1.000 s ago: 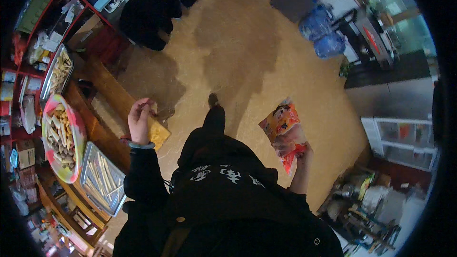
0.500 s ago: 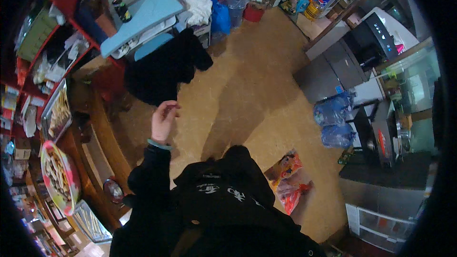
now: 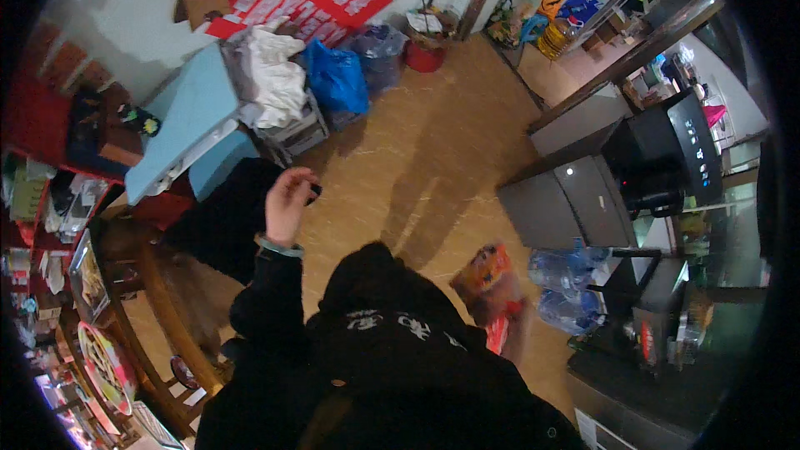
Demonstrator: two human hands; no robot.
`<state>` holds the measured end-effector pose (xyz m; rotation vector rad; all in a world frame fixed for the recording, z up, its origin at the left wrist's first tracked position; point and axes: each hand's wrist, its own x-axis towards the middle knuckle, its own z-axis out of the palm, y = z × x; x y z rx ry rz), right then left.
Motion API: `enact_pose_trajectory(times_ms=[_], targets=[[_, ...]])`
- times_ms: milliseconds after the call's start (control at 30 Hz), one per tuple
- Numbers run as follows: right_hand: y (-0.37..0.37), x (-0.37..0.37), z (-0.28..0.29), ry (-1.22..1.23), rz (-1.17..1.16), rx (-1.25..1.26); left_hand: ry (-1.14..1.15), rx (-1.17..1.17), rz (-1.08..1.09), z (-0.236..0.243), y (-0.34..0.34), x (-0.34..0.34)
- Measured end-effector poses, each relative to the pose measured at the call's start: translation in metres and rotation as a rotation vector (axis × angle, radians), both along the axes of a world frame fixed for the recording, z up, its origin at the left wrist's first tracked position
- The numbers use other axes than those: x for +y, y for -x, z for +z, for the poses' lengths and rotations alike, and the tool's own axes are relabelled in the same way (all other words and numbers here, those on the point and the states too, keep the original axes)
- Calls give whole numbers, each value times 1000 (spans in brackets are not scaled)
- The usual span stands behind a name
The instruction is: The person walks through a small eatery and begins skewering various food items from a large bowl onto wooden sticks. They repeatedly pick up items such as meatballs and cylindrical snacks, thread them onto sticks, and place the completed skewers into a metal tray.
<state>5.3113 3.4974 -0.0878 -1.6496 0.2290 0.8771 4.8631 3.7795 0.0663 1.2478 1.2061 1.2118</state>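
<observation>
My left hand (image 3: 288,205) is raised in front of me, its fingers loosely curved and apart, and I see nothing held in it. A pale green cuff shows at its wrist. Behind and beside it, a black fuzzy covering (image 3: 229,221) hangs over something like a seat. To the right of my body, a red and orange plastic package (image 3: 487,271) hangs above the floor. My right hand (image 3: 514,310) appears as a blurred patch beside it, seemingly gripping it; its fingers are not clear.
A blue-topped table (image 3: 187,112) stands at the left, with a blue plastic bag (image 3: 336,77) and a red bucket (image 3: 425,56) beyond. Grey cabinets (image 3: 567,200) and large water bottles (image 3: 567,292) line the right. A wooden bench (image 3: 167,317) and a colourful tray (image 3: 107,367) are at lower left.
The view has swung, so the table, bench and cabinets sit lower in the picture and the red sign shows more fully. The package has stayed at my right side. My left hand remains raised.
</observation>
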Motion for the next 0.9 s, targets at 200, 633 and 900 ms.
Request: enact_pose_trajectory(times_ms=[200, 633, 900], targets=[[-93, 175, 19, -10, 48, -16, 11, 36, 208, -17, -33, 123], [-269, 493, 68, -131, 189, -256, -90, -101, 70, -1, -242, 443], [-238, 753, 50, -101, 824, -92, -117, -9, 436, -10, -326, 498]])
